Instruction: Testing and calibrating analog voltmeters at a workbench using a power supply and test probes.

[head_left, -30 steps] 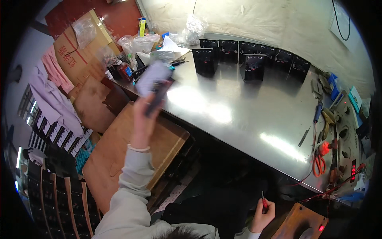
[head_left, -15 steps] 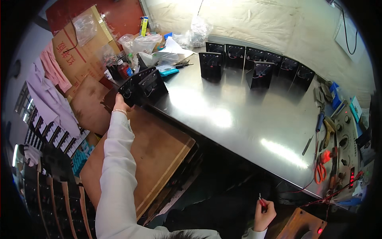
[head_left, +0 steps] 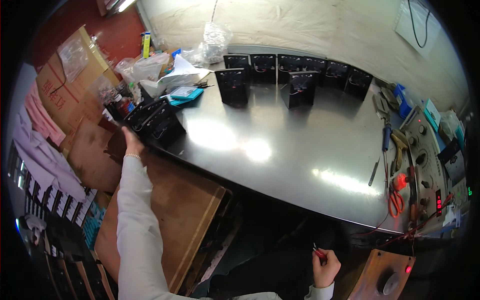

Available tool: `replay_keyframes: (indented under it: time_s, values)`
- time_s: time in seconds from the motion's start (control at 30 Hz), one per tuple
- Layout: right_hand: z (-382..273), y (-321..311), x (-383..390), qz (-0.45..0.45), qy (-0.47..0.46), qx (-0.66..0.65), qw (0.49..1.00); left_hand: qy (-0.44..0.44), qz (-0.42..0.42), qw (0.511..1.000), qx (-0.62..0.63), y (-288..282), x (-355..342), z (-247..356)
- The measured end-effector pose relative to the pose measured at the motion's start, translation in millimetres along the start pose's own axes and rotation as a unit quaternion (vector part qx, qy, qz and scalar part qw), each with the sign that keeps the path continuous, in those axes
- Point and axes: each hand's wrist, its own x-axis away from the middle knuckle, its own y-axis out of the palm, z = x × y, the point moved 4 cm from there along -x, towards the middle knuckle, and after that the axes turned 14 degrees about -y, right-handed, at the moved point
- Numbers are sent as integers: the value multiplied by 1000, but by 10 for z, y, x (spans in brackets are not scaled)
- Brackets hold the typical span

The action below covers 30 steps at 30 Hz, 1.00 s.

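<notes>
My left hand [head_left: 132, 142] is at the left end of the metal table, with its fingers stretched out beside two upright black panels [head_left: 159, 120]. Whether a fingertip still touches the nearer panel is hard to see. Wires and small parts show on the panels' faces. Low at the right, in front of the table edge, my right hand [head_left: 326, 268] is closed around a small red-handled tool [head_left: 320, 254] with a thin metal tip pointing up. Several more black panels [head_left: 301, 90] stand upright along the far side of the table.
A brown board [head_left: 195, 210] tops a stack under my left forearm. Orange-handled scissors [head_left: 396, 204], pliers [head_left: 399, 150] and a soldering iron [head_left: 386, 137] lie by a control unit [head_left: 425, 165] at the right. A wooden-cased box [head_left: 372, 277] with a red light sits below. Plastic bags [head_left: 150, 65] pile up behind.
The view has swung, shifting the scene leftward. My left hand has drawn back from the panel it was gripping, and its fingers have straightened. My right hand still holds the red tool.
</notes>
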Motion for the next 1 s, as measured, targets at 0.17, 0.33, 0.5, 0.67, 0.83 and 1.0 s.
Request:
replay_keyframes:
  time_s: [0.17, 0.33, 0.5, 0.67, 0.83, 1.0]
  values:
    - [214, -134, 102, 40, 30, -31, 998, 492, 383, 690, -367, 438, 1021, 647]
    - [146, -47, 58, -27, -10, -38, 999, 706, 17, 495, -506, 2251, 1812, -17]
    - [-168, 38, -24, -81, -68, -46, 993, 568, -58, 417, -707, 3319, 1093, -1025]
    - [-31, -162, 251, -73, -16, -43, 996, 572, 111, 340, -738, 3289, 960, -1332]
    - [318, -333, 369, -57, 58, -47, 996, 643, -47, 388, -658, 3121, 2114, -1740]
    - [237, -346, 115, 33, 15, -56, 998, 607, -154, 498, -600, 2710, 3574, -2686]
